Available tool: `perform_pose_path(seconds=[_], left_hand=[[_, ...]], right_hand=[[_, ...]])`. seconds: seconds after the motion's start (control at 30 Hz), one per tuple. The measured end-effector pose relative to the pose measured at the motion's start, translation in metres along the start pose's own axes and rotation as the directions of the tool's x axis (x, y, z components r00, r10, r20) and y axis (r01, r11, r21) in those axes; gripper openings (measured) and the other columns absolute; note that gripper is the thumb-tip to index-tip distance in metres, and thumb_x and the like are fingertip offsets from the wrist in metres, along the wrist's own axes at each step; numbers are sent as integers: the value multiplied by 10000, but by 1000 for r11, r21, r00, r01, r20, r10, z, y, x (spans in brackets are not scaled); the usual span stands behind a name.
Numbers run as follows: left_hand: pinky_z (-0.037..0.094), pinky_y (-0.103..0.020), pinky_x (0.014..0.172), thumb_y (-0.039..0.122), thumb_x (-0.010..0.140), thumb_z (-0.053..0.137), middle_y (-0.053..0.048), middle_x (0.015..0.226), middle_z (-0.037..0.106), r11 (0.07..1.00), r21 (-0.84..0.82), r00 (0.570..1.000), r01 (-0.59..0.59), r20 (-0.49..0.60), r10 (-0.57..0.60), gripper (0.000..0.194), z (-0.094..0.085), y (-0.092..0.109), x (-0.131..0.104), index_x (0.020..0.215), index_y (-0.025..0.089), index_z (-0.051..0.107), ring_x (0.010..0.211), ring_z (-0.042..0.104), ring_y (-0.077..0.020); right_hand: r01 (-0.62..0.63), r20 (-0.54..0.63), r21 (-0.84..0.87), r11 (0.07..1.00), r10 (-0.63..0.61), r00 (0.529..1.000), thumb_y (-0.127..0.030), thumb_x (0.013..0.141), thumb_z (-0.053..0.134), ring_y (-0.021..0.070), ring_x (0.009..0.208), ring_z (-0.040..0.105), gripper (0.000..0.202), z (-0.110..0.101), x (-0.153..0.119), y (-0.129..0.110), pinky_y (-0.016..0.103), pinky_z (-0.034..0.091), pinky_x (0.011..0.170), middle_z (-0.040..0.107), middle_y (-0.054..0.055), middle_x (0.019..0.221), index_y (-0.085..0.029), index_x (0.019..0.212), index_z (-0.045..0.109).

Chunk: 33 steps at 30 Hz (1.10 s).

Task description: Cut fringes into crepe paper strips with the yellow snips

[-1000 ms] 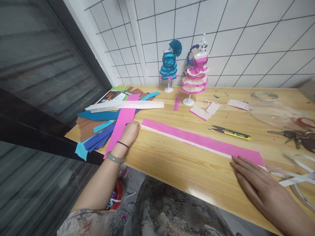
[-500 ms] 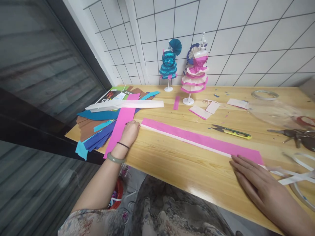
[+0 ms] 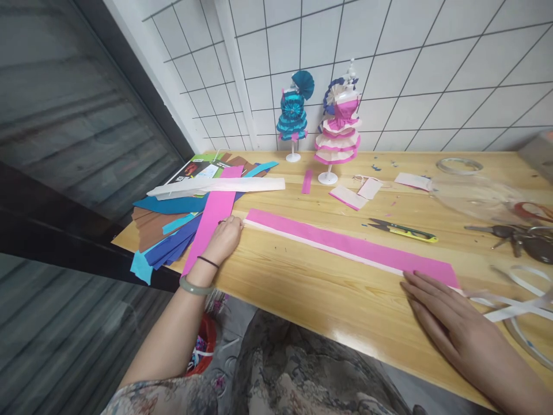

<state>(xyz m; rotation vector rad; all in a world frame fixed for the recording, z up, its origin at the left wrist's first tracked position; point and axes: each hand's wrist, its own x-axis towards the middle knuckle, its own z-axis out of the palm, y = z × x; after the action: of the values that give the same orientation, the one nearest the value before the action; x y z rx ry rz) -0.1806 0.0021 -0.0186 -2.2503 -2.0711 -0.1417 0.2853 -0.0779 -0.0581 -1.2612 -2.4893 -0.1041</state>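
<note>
A long pink crepe paper strip [image 3: 345,239] lies slantwise on the table, with a narrow white tape strip [image 3: 319,246] along its near edge. At its left end my left hand [image 3: 227,235] is closed, fingertips pinched at the end of the tape. My right hand [image 3: 449,317] lies flat with fingers stretched over the right end of the strip and tape. Beyond that hand, loose white tape [image 3: 503,311] runs toward a tape roll [image 3: 525,343] at the right edge.
Coloured paper strips [image 3: 175,242] are piled at left, beside a wider pink strip [image 3: 211,222]. Two small dress forms in a teal paper dress [image 3: 292,118] and a pink-white one [image 3: 337,138] stand behind. Thread snips [image 3: 404,230], keys [image 3: 518,237] and another tape roll [image 3: 459,166] lie at right.
The view has shifted slightly, so things sit a little further left. Both hands keep their places at the two ends of the pink strip.
</note>
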Motion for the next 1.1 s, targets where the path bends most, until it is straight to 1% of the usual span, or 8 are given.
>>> perform_pose_path(seconds=[0.2,0.33,0.43,0.5,0.6,0.7,0.87,1.1], left_hand=[[397,-336,773,271,873,326,-96,832,580,986,-159,999,-49,-10,48,238,-8,-3,-7,810,156,525,832,539,-208],[402,-282,669,412,822,425,-43,711,583,955,-295,991,-41,112,77,305,-19,-2,-10,681,173,551,699,533,-167],[374,-251,572,467,791,455,-14,622,558,939,-341,994,42,112,-4,338,-21,-2,-9,662,173,564,600,512,-140],[377,-244,574,449,763,501,-5,662,586,930,-357,996,88,61,-71,298,-19,-3,-4,842,177,591,616,532,-143],[402,-259,647,452,744,518,-40,812,640,922,-338,979,189,-10,-204,420,-11,-4,10,1060,177,547,732,578,-173],[409,-290,697,507,736,500,-93,878,656,901,-287,941,325,7,-337,417,-4,-3,27,944,160,602,788,592,-210],[409,-285,644,478,698,543,-41,680,643,829,-340,895,445,129,-427,311,2,0,46,711,174,606,657,580,-188],[392,-261,580,455,689,539,-11,610,601,810,-353,883,469,173,-436,290,3,-2,49,676,170,592,593,548,-159]], right_hand=[[14,-14,6,1000,-14,1000,-355,866,403,261,1230,417,408,3,-1,4,433,339,1045,494,114,1304,-141,1198,503],[6,-24,19,1000,-6,1000,-353,861,412,261,1232,416,402,3,-1,3,430,337,1049,502,110,1297,-143,1188,513],[-19,-4,17,1000,19,1000,-348,867,412,259,1234,414,391,0,0,0,433,323,1056,499,109,1300,-146,1186,514],[-26,-1,15,1000,26,1000,-343,867,417,262,1234,413,389,-1,1,-2,442,324,1051,501,115,1296,-144,1186,516],[-23,-23,33,999,24,999,-338,862,428,268,1226,422,379,-1,2,-2,456,350,1028,511,117,1287,-144,1170,534],[-21,-34,51,998,23,999,-324,857,444,266,1223,428,367,-1,3,-2,451,368,1016,514,109,1288,-144,1160,547],[-17,-37,36,999,18,999,-319,864,440,261,1233,414,371,-2,2,-4,451,352,1027,503,115,1297,-134,1171,537],[-15,-44,62,998,17,999,-317,857,450,263,1237,410,378,-1,3,-2,451,359,1023,500,111,1302,-135,1176,539]])
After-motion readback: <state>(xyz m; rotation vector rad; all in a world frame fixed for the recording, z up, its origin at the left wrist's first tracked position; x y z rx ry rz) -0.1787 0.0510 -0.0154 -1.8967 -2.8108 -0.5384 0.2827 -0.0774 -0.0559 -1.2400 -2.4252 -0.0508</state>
